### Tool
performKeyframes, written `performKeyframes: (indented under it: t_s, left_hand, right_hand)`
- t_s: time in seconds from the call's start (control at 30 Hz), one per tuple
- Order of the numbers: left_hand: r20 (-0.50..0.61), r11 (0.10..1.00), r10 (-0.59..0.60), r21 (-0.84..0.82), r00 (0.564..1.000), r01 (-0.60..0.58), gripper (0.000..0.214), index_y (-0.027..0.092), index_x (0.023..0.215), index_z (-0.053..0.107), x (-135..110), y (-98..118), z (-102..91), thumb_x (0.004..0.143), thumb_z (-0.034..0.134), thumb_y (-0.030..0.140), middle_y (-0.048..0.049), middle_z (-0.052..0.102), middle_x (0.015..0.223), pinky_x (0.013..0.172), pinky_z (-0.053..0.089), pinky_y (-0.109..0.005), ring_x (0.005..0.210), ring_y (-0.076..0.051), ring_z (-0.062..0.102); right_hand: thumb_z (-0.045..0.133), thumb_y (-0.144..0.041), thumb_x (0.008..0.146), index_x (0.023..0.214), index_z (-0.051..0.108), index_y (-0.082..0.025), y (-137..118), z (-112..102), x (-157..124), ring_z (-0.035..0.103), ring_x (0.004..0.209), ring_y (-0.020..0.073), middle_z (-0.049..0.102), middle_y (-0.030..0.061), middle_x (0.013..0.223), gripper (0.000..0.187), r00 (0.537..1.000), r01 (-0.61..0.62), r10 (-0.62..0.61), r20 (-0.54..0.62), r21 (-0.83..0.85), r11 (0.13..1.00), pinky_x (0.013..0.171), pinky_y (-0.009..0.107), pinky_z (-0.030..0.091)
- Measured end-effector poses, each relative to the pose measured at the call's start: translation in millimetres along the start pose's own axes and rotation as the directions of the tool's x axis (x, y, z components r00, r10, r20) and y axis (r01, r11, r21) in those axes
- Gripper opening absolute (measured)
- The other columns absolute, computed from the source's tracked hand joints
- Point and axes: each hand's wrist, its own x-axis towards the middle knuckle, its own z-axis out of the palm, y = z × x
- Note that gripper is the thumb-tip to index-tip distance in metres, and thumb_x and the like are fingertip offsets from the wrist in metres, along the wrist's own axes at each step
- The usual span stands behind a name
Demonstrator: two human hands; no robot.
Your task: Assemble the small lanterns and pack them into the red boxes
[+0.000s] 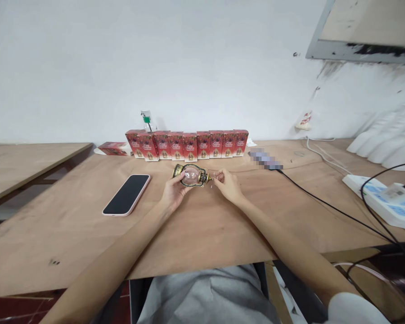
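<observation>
A small lantern (191,175) with a clear globe and a black-and-gold frame lies sideways above the table. My left hand (174,191) is closed round the globe and base end, with the base pointing left. At the lantern's pointed gold top, my right hand (228,184) pinches with its thumb and fingertips. Thin pale glints show by those fingertips; what they hold is too small to make out. Behind the lantern stands a row of red printed boxes (190,146), each showing a lantern picture.
A phone in a pink case (126,195) lies left of my hands. Another red box (114,148) lies flat at the back left. To the right are a blurred-out device (265,160) on a black cable, a white power strip (384,198) and white ribbed objects (386,132).
</observation>
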Motion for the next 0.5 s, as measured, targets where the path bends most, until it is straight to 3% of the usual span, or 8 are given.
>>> performKeyframes:
  t_s: [0.13,0.23,0.33,0.43,0.5]
  left_hand:
    - [-0.061,0.994,0.080,0.081,0.995,-0.075,0.022,0.011,0.094,0.060,3,-4,-1.5,0.073,0.067,0.015,-0.0056,0.070,0.089,0.075,0.058,-0.028,0.077,-0.014,0.067]
    - [-0.137,0.979,0.118,0.179,0.984,-0.093,0.031,0.013,0.091,0.055,5,-7,-3.2,0.067,0.075,0.016,-0.0043,0.067,0.091,0.073,0.058,-0.031,0.074,-0.013,0.066]
    - [-0.117,0.947,0.130,0.308,0.985,-0.089,0.037,0.013,0.090,0.056,6,-10,-4.3,0.062,0.080,0.020,-0.0054,0.064,0.095,0.067,0.057,-0.029,0.075,-0.014,0.065]
    - [-0.030,0.856,0.150,0.504,0.988,-0.114,0.044,0.013,0.088,0.058,5,-14,-5.7,0.055,0.084,0.027,-0.0049,0.063,0.089,0.059,0.053,-0.024,0.074,-0.014,0.062]
    - [0.058,0.759,0.149,0.633,0.987,-0.152,0.046,0.013,0.084,0.058,4,-18,-7.1,0.051,0.085,0.031,-0.0017,0.063,0.078,0.055,0.047,-0.022,0.066,-0.013,0.058]
  right_hand:
    - [0.061,-0.039,0.078,0.062,0.057,-0.020,0,-6,3,0.055,0.057,0.0150,0.062,0.0005,0.060,0.025,0.996,-0.025,0.029,-0.082,0.054,0.998,0.052,0.024,0.033]
    - [0.064,-0.038,0.074,0.057,0.053,-0.019,0,-10,8,0.050,0.051,0.0124,0.056,-0.0020,0.053,0.028,0.987,-0.031,0.061,-0.147,0.202,0.979,0.051,0.024,0.035]
    - [0.065,-0.040,0.073,0.057,0.050,-0.019,-4,-12,9,0.045,0.049,0.0104,0.051,-0.0039,0.052,0.031,0.986,0.033,0.033,-0.164,0.385,0.922,0.050,0.023,0.035]
    - [0.063,-0.040,0.078,0.061,0.051,-0.019,-14,-15,1,0.045,0.054,0.0112,0.052,-0.0029,0.057,0.029,0.969,0.198,-0.122,-0.215,0.375,0.906,0.054,0.025,0.037]
    - [0.062,-0.035,0.081,0.063,0.053,-0.020,-24,-16,-8,0.047,0.061,0.0134,0.056,-0.0009,0.061,0.025,0.917,0.374,-0.320,-0.237,0.234,0.898,0.061,0.028,0.039]
